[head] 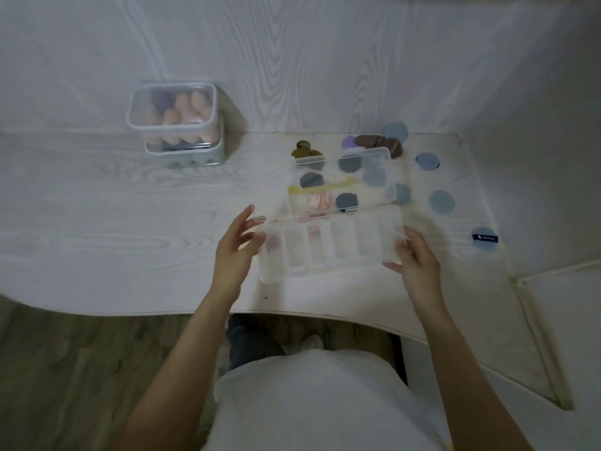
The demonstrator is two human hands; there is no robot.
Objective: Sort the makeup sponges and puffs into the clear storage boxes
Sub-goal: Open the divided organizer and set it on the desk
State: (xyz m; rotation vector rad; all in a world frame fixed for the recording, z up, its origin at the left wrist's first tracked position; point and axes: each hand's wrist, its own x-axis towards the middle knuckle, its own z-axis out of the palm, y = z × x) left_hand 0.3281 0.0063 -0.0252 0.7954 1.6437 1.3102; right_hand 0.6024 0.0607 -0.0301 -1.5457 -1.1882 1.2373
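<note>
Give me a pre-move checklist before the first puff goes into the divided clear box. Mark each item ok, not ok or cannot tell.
1. Divided clear box within reach, near the table's front edge: ok.
2. Box steadied: right hand holds its right end, ok; left hand is at the left end with fingers spread, contact cannot tell.
3. Box lid open, compartments accessible: ok.
4. Compartments free: most look empty; pinkish patches at the left may be contents, cannot tell.
5. Loose round puffs reachable on the table behind and right of the box: ok.
6. A hand free to pick a puff: not ok, both are at the box.
</note>
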